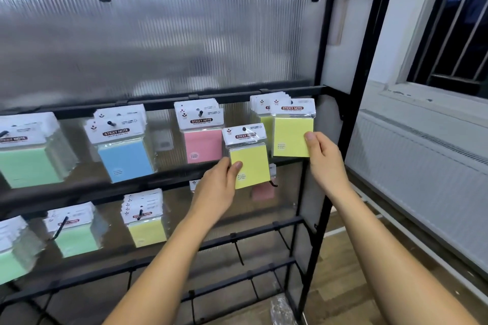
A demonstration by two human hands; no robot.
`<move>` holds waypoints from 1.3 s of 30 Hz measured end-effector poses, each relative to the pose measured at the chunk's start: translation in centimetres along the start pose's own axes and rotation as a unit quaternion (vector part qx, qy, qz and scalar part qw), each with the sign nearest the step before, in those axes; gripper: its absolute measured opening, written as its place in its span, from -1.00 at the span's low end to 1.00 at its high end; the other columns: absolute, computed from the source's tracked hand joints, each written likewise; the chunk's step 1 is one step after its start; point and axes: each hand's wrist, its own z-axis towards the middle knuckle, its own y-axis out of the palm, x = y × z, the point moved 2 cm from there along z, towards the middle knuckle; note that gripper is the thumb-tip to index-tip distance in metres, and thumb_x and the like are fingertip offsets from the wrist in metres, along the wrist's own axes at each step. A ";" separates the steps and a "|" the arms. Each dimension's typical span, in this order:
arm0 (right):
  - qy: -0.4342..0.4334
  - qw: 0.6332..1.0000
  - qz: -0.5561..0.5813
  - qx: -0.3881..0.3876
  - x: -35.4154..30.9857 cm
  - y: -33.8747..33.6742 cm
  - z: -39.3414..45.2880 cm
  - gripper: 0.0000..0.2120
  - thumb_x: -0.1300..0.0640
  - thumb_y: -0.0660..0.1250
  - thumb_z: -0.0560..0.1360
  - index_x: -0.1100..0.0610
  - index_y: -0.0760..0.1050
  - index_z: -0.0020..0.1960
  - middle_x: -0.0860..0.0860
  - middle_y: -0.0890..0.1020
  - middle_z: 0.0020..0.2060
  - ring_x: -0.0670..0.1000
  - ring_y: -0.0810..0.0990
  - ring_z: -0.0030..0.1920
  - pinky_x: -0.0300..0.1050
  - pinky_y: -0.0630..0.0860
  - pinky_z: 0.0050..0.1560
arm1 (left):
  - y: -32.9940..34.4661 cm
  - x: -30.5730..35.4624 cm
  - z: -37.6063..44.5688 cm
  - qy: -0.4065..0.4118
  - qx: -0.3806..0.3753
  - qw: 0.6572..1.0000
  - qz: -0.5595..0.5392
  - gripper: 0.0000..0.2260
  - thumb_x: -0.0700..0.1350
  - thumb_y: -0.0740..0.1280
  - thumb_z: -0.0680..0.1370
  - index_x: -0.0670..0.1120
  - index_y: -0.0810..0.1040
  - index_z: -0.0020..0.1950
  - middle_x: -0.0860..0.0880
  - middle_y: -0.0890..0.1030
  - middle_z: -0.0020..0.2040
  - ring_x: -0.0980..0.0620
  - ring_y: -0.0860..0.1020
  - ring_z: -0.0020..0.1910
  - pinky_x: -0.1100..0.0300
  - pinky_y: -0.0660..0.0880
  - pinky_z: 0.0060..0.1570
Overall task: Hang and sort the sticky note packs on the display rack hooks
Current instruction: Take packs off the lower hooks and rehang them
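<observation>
My left hand (219, 185) pinches a yellow sticky note pack (248, 158) by its lower left corner, holding it off the rack in front of the upper row. My right hand (323, 158) grips the lower right corner of the front yellow pack (290, 134) in the bunch at the upper row's right end. On the same row of the black display rack (340, 119) hang pink packs (202, 137), blue packs (121, 148) and green packs (26, 155). The lower row carries yellow packs (145, 221) and green packs (74, 232).
An empty hook (273, 184) juts out just below the pack my left hand holds, with a pink pack (262, 192) seen through the clear panel behind it. Bare rails run along the rack's bottom. A white radiator (422, 179) and a window stand at the right.
</observation>
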 end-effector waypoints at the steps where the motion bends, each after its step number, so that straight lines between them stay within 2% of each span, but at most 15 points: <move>1: 0.002 1.000 0.000 -0.003 0.2 0.0 0.2 -0.68 0.01 0.11 0.69 -0.02 0.35 -0.23 -0.10 0.37 -0.34 -0.18 0.31 -0.34 -0.29 0.25 -0.30 | 0.0 0.0 -0.1 -0.002 -0.002 1.000 0.001 -0.69 0.08 0.11 0.67 -0.10 0.41 -0.12 -0.06 0.54 -0.30 -0.12 0.51 -0.27 -0.10 0.51 -0.17; 13: 0.010 1.000 0.006 -0.024 1.3 1.0 1.0 -0.68 -0.01 0.10 0.70 0.03 0.37 -0.21 -0.04 0.42 -0.29 -0.08 0.36 -0.26 -0.12 0.29 -0.21 | 0.6 -0.6 -0.3 -0.008 0.001 1.000 0.000 -0.70 0.08 0.11 0.67 -0.10 0.45 -0.08 -0.06 0.57 -0.28 -0.09 0.54 -0.27 -0.15 0.52 -0.17; 17: 0.017 0.999 0.003 -0.028 2.0 1.3 1.4 -0.64 -0.02 0.10 0.69 0.17 0.41 -0.17 0.00 0.43 -0.28 -0.06 0.37 -0.24 -0.08 0.29 -0.20 | 0.5 -0.7 -0.1 -0.003 0.001 1.000 0.005 -0.71 0.07 0.11 0.67 -0.10 0.46 -0.05 -0.05 0.59 -0.23 -0.06 0.56 -0.23 -0.16 0.52 -0.16; 21: 0.024 0.999 0.008 -0.038 2.8 1.8 2.0 -0.56 -0.05 0.09 0.69 0.32 0.45 -0.06 0.15 0.47 -0.25 -0.03 0.41 -0.20 -0.06 0.30 -0.17 | 0.5 -0.9 0.1 -0.004 -0.003 1.000 0.008 -0.73 0.05 0.12 0.68 -0.10 0.46 -0.04 -0.02 0.60 -0.20 -0.03 0.56 -0.22 -0.12 0.52 -0.16; 22: 0.028 0.999 0.010 -0.039 2.8 2.0 2.3 -0.56 -0.05 0.09 0.69 0.32 0.44 -0.06 0.12 0.45 -0.26 -0.04 0.39 -0.21 -0.07 0.29 -0.18 | 0.5 -0.9 0.3 -0.003 -0.003 1.000 0.011 -0.73 0.04 0.12 0.68 -0.10 0.46 -0.05 -0.01 0.59 -0.21 -0.03 0.55 -0.22 -0.09 0.50 -0.17; 24: 0.040 0.998 0.011 -0.039 2.6 2.4 3.0 -0.58 -0.03 0.10 0.69 0.29 0.39 -0.13 0.02 0.38 -0.28 -0.07 0.33 -0.24 -0.09 0.26 -0.20 | 0.6 -0.9 0.5 0.000 -0.002 1.000 0.023 -0.74 0.03 0.12 0.68 -0.10 0.45 -0.06 0.02 0.56 -0.23 -0.03 0.53 -0.22 -0.02 0.46 -0.20; 26: 0.047 0.998 0.011 -0.038 2.3 2.8 3.9 -0.62 0.00 0.10 0.69 0.17 0.31 -0.23 -0.05 0.30 -0.32 -0.08 0.27 -0.29 -0.14 0.22 -0.24 | 0.6 -1.0 0.6 0.001 -0.003 1.000 0.031 -0.76 0.03 0.12 0.68 -0.07 0.43 -0.08 0.06 0.53 -0.26 -0.02 0.52 -0.23 0.03 0.42 -0.24; 28: 0.049 0.998 0.003 -0.040 2.2 3.3 4.7 -0.62 0.01 0.11 0.69 0.06 0.24 -0.28 -0.08 0.28 -0.36 -0.08 0.25 -0.32 -0.17 0.20 -0.29 | 0.7 -1.0 0.5 0.000 -0.008 0.999 0.031 -0.77 0.03 0.12 0.68 -0.05 0.44 -0.05 0.07 0.54 -0.24 0.01 0.52 -0.23 0.03 0.42 -0.25; 30: 0.055 0.997 -0.015 -0.042 2.5 3.7 5.4 -0.61 0.00 0.11 0.69 0.04 0.24 -0.31 -0.08 0.30 -0.38 -0.06 0.27 -0.32 -0.17 0.20 -0.32 | 0.8 -0.9 0.5 -0.004 -0.012 0.999 0.030 -0.76 0.04 0.11 0.68 -0.07 0.46 -0.01 0.03 0.58 -0.19 0.02 0.54 -0.20 0.00 0.47 -0.22; 34: 0.081 0.993 -0.052 -0.067 3.6 4.1 5.5 -0.56 -0.08 0.12 0.67 0.14 0.36 -0.29 -0.06 0.42 -0.37 -0.03 0.37 -0.30 -0.10 0.27 -0.28 | 0.9 -0.4 0.4 -0.002 -0.019 0.999 0.037 -0.74 0.05 0.10 0.69 -0.09 0.45 -0.02 -0.01 0.58 -0.18 0.00 0.52 -0.20 -0.03 0.48 -0.17; 37: 0.107 0.985 -0.076 -0.110 4.5 3.6 4.5 -0.56 -0.15 0.14 0.65 0.09 0.49 -0.26 -0.08 0.62 -0.33 -0.03 0.53 -0.23 -0.13 0.36 -0.22 | 1.0 -0.1 0.2 0.004 -0.020 0.999 0.033 -0.70 0.07 0.10 0.68 -0.12 0.47 0.00 -0.04 0.60 -0.14 -0.04 0.54 -0.16 -0.08 0.52 -0.13; 39: 0.113 0.981 -0.073 -0.143 4.9 3.2 3.5 -0.60 -0.12 0.16 0.66 0.07 0.57 -0.20 -0.08 0.65 -0.32 -0.05 0.54 -0.22 -0.14 0.39 -0.19 | 1.2 0.1 0.1 0.004 -0.022 0.999 0.028 -0.71 0.07 0.10 0.68 -0.11 0.46 -0.01 -0.04 0.60 -0.14 -0.04 0.55 -0.16 -0.10 0.52 -0.12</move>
